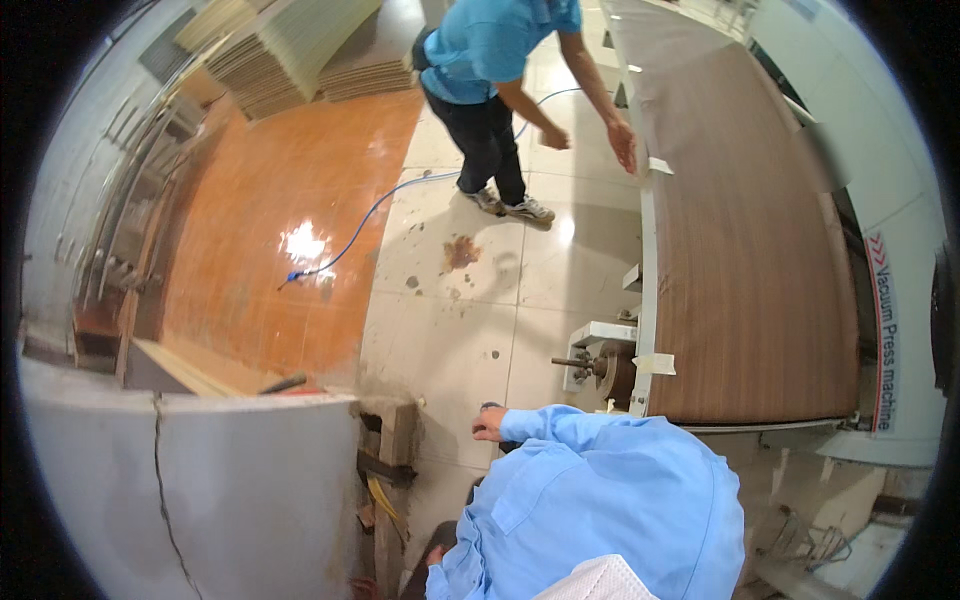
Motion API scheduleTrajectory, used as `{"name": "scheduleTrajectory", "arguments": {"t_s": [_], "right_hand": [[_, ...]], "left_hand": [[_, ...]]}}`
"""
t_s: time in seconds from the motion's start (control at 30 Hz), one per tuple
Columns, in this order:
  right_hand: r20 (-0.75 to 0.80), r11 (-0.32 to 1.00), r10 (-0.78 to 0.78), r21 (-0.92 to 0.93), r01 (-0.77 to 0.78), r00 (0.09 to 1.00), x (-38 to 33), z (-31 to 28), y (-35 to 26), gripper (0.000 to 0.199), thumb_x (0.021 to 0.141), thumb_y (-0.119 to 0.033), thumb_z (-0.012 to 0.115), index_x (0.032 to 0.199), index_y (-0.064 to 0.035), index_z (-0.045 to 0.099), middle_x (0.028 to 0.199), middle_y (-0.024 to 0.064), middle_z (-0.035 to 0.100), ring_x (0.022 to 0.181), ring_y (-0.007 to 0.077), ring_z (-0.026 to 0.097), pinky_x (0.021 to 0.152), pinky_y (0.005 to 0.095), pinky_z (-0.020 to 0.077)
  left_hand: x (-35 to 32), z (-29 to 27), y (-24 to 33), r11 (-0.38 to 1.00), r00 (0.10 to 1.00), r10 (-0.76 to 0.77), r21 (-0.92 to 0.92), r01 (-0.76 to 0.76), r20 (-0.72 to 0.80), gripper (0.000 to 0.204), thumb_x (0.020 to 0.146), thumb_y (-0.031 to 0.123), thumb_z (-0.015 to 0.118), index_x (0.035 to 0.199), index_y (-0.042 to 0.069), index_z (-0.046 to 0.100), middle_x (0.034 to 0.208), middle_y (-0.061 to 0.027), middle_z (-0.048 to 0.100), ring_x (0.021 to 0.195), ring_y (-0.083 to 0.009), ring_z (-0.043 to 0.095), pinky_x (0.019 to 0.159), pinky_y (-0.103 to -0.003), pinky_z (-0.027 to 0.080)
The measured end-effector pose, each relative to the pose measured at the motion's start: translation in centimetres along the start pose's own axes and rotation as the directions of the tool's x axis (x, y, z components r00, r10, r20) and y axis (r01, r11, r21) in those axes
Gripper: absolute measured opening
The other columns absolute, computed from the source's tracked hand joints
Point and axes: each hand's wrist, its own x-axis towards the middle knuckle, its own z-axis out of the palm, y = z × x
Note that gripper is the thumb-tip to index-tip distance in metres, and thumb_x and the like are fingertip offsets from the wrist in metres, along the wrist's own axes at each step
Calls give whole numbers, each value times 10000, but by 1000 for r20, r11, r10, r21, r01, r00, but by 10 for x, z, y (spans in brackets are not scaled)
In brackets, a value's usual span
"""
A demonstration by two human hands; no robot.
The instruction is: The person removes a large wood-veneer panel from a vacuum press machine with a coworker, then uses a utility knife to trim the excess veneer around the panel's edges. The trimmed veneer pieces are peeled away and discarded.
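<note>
My right hand [488,425] comes out of a light blue sleeve and hangs over the floor near dark trousers. Its fingers are loosely bent and apart, with nothing visible in them. Lower down, my left hand [435,556] lies against the dark trousers, mostly covered by the cuff, its fingers hidden. The press table [648,300] stands to the right, covered by a brown wood-grain sheet [755,260]. Strips of pale tape [655,364] sit on its edge. Beneath that edge is a round metal roller or wheel [612,372] with a protruding shaft.
A co-worker [500,50] in a bright blue shirt stands beyond, hands toward the table. A blue hose [375,205] crosses tiles [450,330] and an orange glossy surface [270,200]. Stacked boards [290,60] stand far left; a cracked grey surface [250,480] is near left.
</note>
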Motion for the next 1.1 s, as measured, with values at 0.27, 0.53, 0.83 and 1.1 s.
{"name": "scheduleTrajectory", "arguments": {"t_s": [0.27,0.53,0.83,1.1], "right_hand": [[-172,992,104,-49,-114,980,123,-163,0,298,897,-324,633,1057,-84,708,1000,150,729,952,353,687,828,455,536],[-367,815,553,51,-577,748,146,-242,140,340,887,-405,653,991,-92,738,992,166,728,927,365,688,817,461,544],[-296,336,942,852,-400,161,105,-240,182,295,933,-306,644,1042,-51,743,870,95,735,713,169,695,599,343,565],[-353,284,935,799,-530,-31,142,-308,234,388,905,-397,656,1103,-69,719,1002,175,731,915,354,695,808,438,554]], "left_hand": [[68,106,199,982,987,160,102,-160,10,351,898,486,583,847,139,584,790,-64,644,711,-263,580,565,-481,439],[111,199,444,953,970,232,183,-242,74,328,919,440,577,967,119,625,890,-105,708,846,-325,664,661,-528,507],[116,387,836,668,904,393,623,-407,169,245,976,258,566,1163,112,629,909,-142,710,653,-223,656,408,-314,408],[73,623,983,677,822,439,468,-568,362,287,1020,319,547,1178,95,631,980,-102,730,750,-232,698,469,-324,460]]}}
